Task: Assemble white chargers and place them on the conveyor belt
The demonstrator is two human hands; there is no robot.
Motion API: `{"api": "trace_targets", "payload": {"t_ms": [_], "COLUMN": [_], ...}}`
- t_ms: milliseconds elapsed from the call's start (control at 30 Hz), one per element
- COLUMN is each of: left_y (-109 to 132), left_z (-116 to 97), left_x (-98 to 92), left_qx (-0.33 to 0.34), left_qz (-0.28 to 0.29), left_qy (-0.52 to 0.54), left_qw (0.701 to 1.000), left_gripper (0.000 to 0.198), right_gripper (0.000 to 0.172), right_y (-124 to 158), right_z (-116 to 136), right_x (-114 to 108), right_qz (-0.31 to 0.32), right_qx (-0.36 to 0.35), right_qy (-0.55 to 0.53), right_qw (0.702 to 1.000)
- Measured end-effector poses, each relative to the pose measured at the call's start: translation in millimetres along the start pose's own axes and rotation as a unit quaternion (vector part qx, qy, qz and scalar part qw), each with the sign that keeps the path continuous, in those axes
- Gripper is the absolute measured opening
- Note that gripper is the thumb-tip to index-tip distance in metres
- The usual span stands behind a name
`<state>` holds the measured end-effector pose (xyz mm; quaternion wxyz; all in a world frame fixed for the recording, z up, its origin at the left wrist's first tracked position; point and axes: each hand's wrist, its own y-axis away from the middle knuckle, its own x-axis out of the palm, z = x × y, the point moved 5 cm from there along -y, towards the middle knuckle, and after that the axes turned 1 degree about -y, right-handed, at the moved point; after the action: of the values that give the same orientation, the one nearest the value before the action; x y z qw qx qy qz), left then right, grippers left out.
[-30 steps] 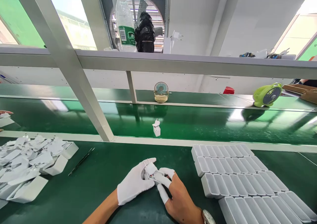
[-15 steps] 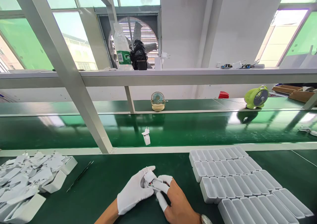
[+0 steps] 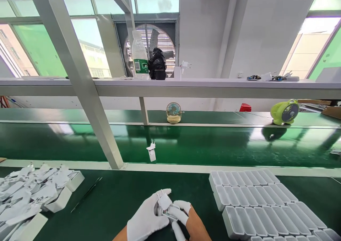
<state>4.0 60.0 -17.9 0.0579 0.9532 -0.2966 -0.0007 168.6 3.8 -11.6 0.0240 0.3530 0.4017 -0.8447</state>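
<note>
My left hand [image 3: 149,215], in a white glove, is wrapped round a small white plug adapter [image 3: 164,201] near the bottom centre of the view. The adapter's pins point up and to the left, and its lower part looks open, with small parts inside. My right hand [image 3: 190,221], with white covers on its fingertips, grips the adapter's lower right side. Both hands meet at this piece, above the dark green table [image 3: 119,191]. Fingers hide part of the adapter.
White trays heaped with white plastic parts [image 3: 34,194] stand at the left, beside a thin black tool [image 3: 86,194]. Compartmented white trays [image 3: 255,198] fill the right. Behind, another white adapter [image 3: 151,152] lies on the green belt [image 3: 213,145], past a slanting metal post [image 3: 87,95].
The view has tilted up and shifted slightly, so the hands and trays appear lower. The adapter on the belt has moved left. Both hands still hold the same piece.
</note>
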Motion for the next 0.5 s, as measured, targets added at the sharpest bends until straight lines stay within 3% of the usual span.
{"api": "trace_targets", "payload": {"t_ms": [267,500], "left_y": [6.5,9.7], "left_z": [-7.9,-3.9], "left_x": [4.2,6.8], "left_qx": [-0.033,-0.035], "left_qz": [-0.04,-0.051], "left_qy": [-0.084,-0.098], "left_qw": [0.995,0.993], "left_gripper": [0.076,0.075], "right_gripper": [0.055,0.051], "right_y": [-4.6,-3.6], "right_z": [14.2,11.9], "right_x": [-17.0,-11.7], "right_qz": [0.009,0.03], "right_qx": [0.082,0.102], "right_qy": [-0.035,-0.049], "right_qw": [0.996,0.993]}}
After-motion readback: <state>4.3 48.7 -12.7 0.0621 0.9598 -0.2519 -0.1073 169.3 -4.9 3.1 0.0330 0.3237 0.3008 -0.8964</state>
